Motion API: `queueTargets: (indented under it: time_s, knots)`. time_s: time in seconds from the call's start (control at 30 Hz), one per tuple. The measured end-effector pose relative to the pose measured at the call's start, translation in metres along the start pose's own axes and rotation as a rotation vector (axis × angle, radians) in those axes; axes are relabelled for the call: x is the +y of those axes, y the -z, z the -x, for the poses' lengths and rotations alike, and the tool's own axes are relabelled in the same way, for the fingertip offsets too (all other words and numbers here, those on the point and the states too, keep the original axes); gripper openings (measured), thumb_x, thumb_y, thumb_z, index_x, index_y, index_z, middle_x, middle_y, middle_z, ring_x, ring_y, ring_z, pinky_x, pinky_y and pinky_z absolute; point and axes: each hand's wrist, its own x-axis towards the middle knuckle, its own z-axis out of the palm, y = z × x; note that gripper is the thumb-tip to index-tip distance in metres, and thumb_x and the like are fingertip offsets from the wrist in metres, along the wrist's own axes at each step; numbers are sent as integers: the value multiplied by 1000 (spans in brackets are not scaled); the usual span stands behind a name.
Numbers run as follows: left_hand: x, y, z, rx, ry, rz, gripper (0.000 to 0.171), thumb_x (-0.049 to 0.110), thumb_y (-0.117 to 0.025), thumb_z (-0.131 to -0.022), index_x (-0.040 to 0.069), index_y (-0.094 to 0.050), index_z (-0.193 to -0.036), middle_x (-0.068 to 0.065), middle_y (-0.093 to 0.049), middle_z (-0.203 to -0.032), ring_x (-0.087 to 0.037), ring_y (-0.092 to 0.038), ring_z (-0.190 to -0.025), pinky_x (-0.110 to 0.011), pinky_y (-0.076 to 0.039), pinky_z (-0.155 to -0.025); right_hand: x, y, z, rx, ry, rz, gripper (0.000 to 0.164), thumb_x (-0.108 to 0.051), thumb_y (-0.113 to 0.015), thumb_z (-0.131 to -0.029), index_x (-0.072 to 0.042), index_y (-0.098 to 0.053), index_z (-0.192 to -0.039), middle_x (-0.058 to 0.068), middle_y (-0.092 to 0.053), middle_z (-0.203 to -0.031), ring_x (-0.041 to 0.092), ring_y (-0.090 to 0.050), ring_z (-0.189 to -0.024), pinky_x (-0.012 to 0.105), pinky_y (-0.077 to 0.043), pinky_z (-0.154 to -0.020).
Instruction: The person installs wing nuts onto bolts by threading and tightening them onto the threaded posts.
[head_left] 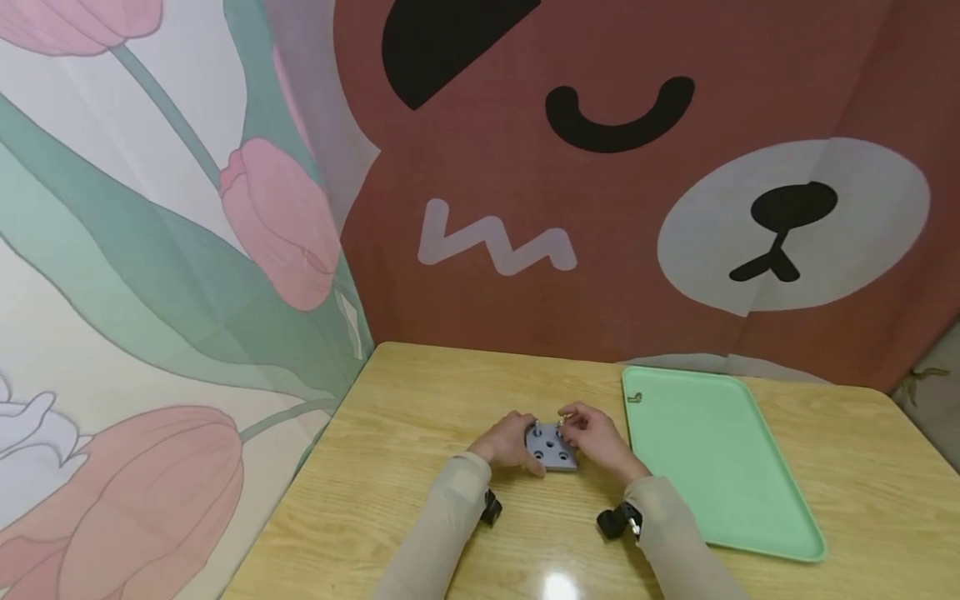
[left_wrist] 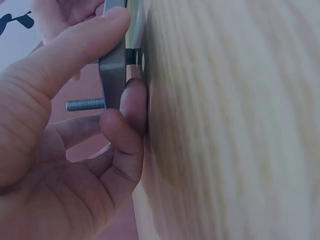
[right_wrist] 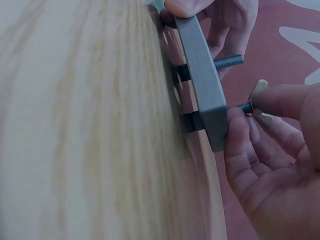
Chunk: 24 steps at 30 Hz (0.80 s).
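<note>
A grey metal plate (head_left: 551, 458) with several holes is held just over the table, in front of the person. My left hand (head_left: 504, 442) grips its left side, thumb on the upper face and fingers beneath. Two threaded bolts stick up from the far side of the plate; the left bolt (left_wrist: 85, 104) is bare. At the tip of the right bolt (right_wrist: 244, 107), my right hand (head_left: 596, 437) pinches a brass wing nut (right_wrist: 261, 85), partly hidden by the fingers. Black cylindrical parts (right_wrist: 192, 121) project from the underside.
A light green tray (head_left: 720, 458) lies to the right on the wooden table (head_left: 420, 392). Near its far left corner sits another small brass wing nut (head_left: 634, 398). Printed cloth (head_left: 487, 317) hangs behind the table's far edge and along the left.
</note>
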Motion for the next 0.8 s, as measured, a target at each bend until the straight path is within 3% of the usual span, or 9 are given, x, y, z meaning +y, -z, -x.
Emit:
queueTargets:
  time_s: [0.17,0.4,0.53,0.67,0.8]
  knots:
    - [-1,-1,1,2,0,31,87,30,-90,-63,12,-48,-137,-2,-50,-110,-14,-48,-84,-32,-42,-73,-1,-1,2,8,-17,-7,9,1,-58,-89,-1,-63,-97,7,-62,-83,16,-58,-71,29,-48,-61]
    - [0,0,2,-2,2,47,85,29,-90,-63,12,-50,-135,-1,-49,-105,-15,-48,-83,-32,-42,-73,-1,-1,2,6,-66,-133,20,1,-39,-97,4,-59,-97,13,-62,-88,22,-60,-77,32,-50,-67]
    - [0,0,2,-5,1,39,84,29,-89,-63,12,-49,-135,0,-48,-105,-15,-48,-82,-32,-41,-72,0,0,2,-2,-63,-115,14,0,-46,-96,4,-57,-104,13,-60,-88,22,-60,-76,32,-50,-66]
    - [0,0,2,-2,-1,32,84,29,-89,-63,12,-49,-135,-1,-49,-105,-15,-47,-82,-32,-41,-72,1,0,1,-6,-47,-42,24,-2,-58,-90,2,-58,-113,9,-58,-88,18,-58,-74,31,-49,-63]
    - [1,1,2,4,-2,30,83,29,-90,-63,12,-50,-134,-1,-49,-106,-15,-48,-83,-32,-41,-73,-1,-1,1,10,-30,7,16,-3,-63,-86,-1,-63,-102,5,-61,-85,17,-56,-72,31,-47,-61]
